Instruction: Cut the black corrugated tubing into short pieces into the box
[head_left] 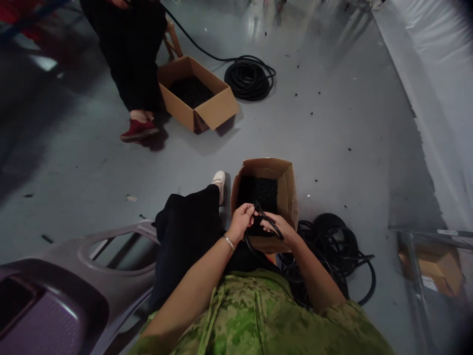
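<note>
My left hand (243,219) and my right hand (278,226) meet just above an open cardboard box (288,190) on the floor. Both have their fingers curled around a black rubber hose (266,218) that loops down between my forearms toward my lap. The box holds a heap of small black pieces (258,190). The hose seems to run on to a tangled black coil (334,251) on the floor at my right.
Another person in black clothes and a red shoe (138,130) sits at the upper left beside a second open box (197,93) and another black hose coil (249,78). A grey plastic chair (74,281) stands at my left. A plastic-covered surface (439,88) runs along the right.
</note>
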### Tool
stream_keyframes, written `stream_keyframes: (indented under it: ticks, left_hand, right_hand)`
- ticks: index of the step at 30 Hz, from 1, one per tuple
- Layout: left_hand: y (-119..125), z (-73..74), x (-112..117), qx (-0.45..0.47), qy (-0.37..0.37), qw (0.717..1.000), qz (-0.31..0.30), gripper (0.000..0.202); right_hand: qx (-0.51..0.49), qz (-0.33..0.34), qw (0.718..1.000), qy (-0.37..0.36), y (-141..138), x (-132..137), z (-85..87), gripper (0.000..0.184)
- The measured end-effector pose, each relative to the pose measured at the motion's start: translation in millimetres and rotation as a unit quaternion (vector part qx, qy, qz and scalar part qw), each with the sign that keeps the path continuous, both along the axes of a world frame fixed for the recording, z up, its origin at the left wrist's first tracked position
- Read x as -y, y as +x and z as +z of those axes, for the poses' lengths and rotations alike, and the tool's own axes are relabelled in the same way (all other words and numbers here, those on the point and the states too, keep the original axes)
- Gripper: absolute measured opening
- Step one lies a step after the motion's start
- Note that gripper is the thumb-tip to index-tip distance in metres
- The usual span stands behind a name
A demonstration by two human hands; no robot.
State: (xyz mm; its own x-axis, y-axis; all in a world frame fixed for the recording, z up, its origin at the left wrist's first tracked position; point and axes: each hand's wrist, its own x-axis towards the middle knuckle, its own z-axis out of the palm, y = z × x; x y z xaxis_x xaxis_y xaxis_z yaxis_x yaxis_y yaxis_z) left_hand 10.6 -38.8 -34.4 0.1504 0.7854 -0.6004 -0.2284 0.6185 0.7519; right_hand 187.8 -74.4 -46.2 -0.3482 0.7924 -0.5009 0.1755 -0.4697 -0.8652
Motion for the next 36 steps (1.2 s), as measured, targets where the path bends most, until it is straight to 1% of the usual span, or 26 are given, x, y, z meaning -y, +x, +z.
stream_keyframes:
  ticks: [2, 5, 8, 11, 18, 22, 28, 31, 36]
  left_hand:
    - [0, -0.3, 0, -0.001, -0.003, 1.0, 0.0, 0.024]
    - [1, 0.2, 0, 0.003, -0.001, 1.0, -0.003, 0.024]
    - [1, 1.2, 0, 0.002, -0.001, 1.0, -0.005, 0.023]
    - [2, 0.9, 0, -0.002, -0.002, 1.0, -0.008, 0.023]
    - [3, -4.0, 1, -0.009, 0.001, 1.0, -0.01, 0.022]
    - [3, -4.3, 2, -0.011, 0.0, 1.0, -0.012, 0.022]
    - [3, -2.5, 1, -0.01, 0.005, 1.0, -0.02, 0.023]
    - [3, -2.5, 0, -0.01, -0.001, 1.0, -0.02, 0.023]
    - [3, -2.5, 0, -0.006, -0.013, 1.0, -0.024, 0.023]
  right_hand:
    - [0.017, 0.014, 1.0, 0.01, 1, -2, 0.9, 0.059]
    - [0.032, 0.027, 0.999, 0.027, 2, -4, 7.2, 0.059]
    - [0.034, 0.034, 0.998, 0.05, 0, -6, 15.6, 0.057]
    - [0.03, 0.037, 0.996, 0.069, -1, -7, 19.5, 0.055]
    - [0.032, 0.04, 0.994, 0.095, -2, -8, 14.4, 0.052]
    - [0.043, 0.054, 0.993, 0.099, 0, -7, 15.0, 0.051]
    - [0.116, 0.051, 0.984, 0.125, 8, -2, 13.4, 0.047]
    - [0.162, 0.056, 0.975, 0.14, 14, 2, 9.4, 0.044]
    - [0.214, 0.067, 0.956, 0.189, 17, 8, 3.2, 0.035]
